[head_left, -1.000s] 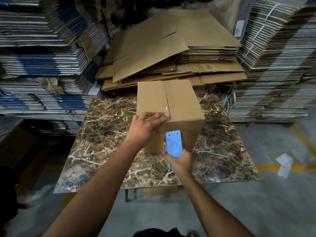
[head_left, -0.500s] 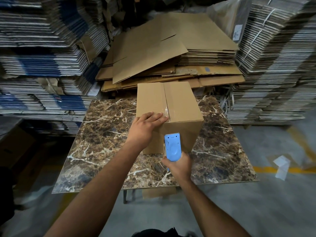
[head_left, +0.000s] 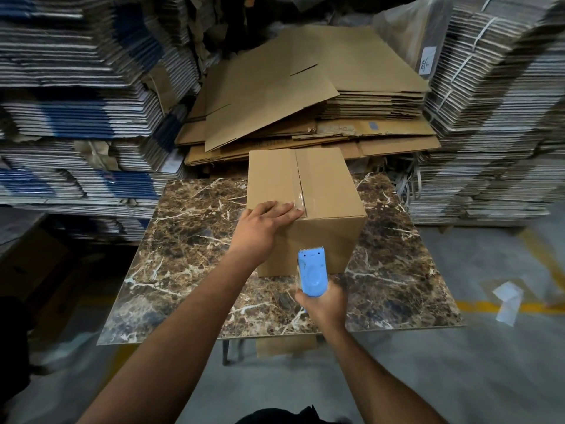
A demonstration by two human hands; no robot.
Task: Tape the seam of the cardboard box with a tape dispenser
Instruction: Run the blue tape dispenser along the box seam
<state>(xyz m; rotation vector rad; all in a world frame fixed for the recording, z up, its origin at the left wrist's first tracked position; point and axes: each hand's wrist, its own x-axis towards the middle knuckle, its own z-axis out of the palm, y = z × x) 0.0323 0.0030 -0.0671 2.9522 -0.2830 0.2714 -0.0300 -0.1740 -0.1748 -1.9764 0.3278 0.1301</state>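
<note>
Pressing flat on the cardboard box (head_left: 324, 191) near its taped seam (head_left: 300, 191), the left hand (head_left: 260, 231) lies open; the right hand (head_left: 324, 304) grips the blue tape dispenser (head_left: 312, 272).

Near top corner of box (head_left: 305, 185) hidden under left hand (head_left: 260, 231). Handle and lower body of tape dispenser (head_left: 312, 272) hidden inside right hand (head_left: 324, 304); tape roll not visible. Tape on seam (head_left: 301, 191) clear, hard to trace beyond shiny patch near fingers. Table (head_left: 189, 270) legs mostly hidden beneath top. Both forearms cut off by bottom edge. Writing on white label (head_left: 427, 61) too small to read. Side stacks cut off by frame edges.
</note>
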